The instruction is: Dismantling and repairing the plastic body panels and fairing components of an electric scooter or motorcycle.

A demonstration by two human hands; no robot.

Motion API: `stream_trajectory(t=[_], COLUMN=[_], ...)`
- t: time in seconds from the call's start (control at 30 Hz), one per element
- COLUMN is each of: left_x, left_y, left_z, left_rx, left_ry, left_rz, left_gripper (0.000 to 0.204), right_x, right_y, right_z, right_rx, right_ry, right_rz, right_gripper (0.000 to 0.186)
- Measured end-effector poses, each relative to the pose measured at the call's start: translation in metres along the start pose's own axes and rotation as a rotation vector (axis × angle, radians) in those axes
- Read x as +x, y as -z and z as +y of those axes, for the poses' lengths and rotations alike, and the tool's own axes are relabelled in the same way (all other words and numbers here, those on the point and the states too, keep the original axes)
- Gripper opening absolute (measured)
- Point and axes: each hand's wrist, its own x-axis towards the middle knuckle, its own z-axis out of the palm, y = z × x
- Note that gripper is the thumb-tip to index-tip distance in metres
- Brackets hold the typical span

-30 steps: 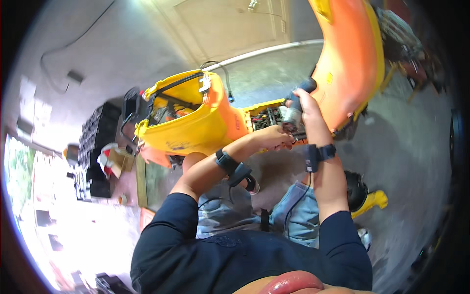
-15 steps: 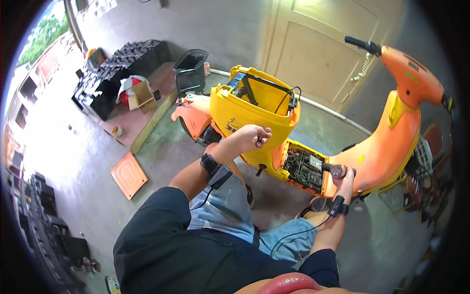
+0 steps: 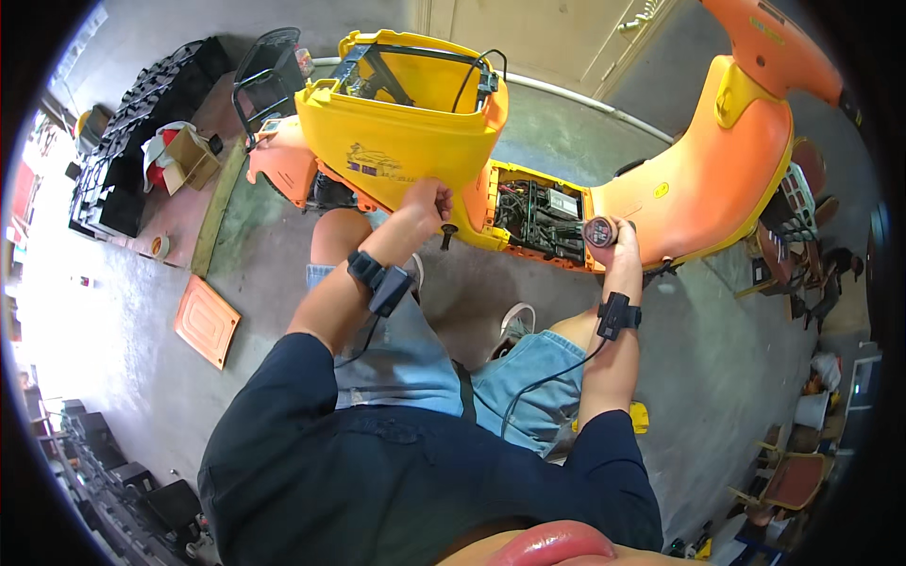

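I note my left hand (image 3: 429,200) closed in a fist against the lower edge of the yellow body panel (image 3: 401,141), with a small dark screw-like piece (image 3: 448,231) just below it at five o'clock. My right hand (image 3: 618,247) is wrapped around a round dark tool end (image 3: 599,231), held upright. The open wiring bay (image 3: 538,212) lies between the two hands, its long axis running nine to three. The right hand is nearer, touching its three o'clock end. The orange scooter front (image 3: 727,170) rises at two o'clock.
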Motion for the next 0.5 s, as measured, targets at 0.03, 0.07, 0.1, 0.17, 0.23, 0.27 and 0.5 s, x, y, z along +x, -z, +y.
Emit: stream_trajectory(t=[0.03,0.07,0.1,0.17,0.23,0.27,0.5], left_x=[-0.007,-0.018,-0.030,-0.045,-0.068,-0.073,-0.044], left_y=[-0.010,-0.019,-0.023,-0.030,-0.041,-0.043,-0.045], left_z=[-0.005,-0.014,-0.021,-0.025,-0.023,-0.021,-0.013], left_rx=[0.014,0.053,0.091,0.101,0.082,0.086,0.074], left_ry=[0.007,-0.012,-0.027,-0.017,-0.020,-0.014,-0.035], left_rz=[0.008,-0.032,-0.070,-0.169,-0.333,-0.326,-0.231], left_gripper=[0.002,0.001,0.003,0.004,0.006,0.006,0.012], right_x=[-0.008,-0.008,-0.005,0.000,0.003,0.005,0.031], right_y=[-0.008,-0.006,-0.004,-0.004,-0.007,-0.008,-0.006], right_z=[0.002,0.005,0.002,-0.002,-0.003,-0.003,-0.001], right_rx=[0.009,0.026,-0.006,0.035,0.015,0.000,-0.015], right_ry=[-0.013,-0.024,-0.022,-0.030,0.002,0.025,-0.138], right_rz=[0.011,0.029,0.040,0.034,0.020,-0.050,-0.054], right_gripper=[0.024,0.025,0.027,0.022,0.024,0.024,0.023])
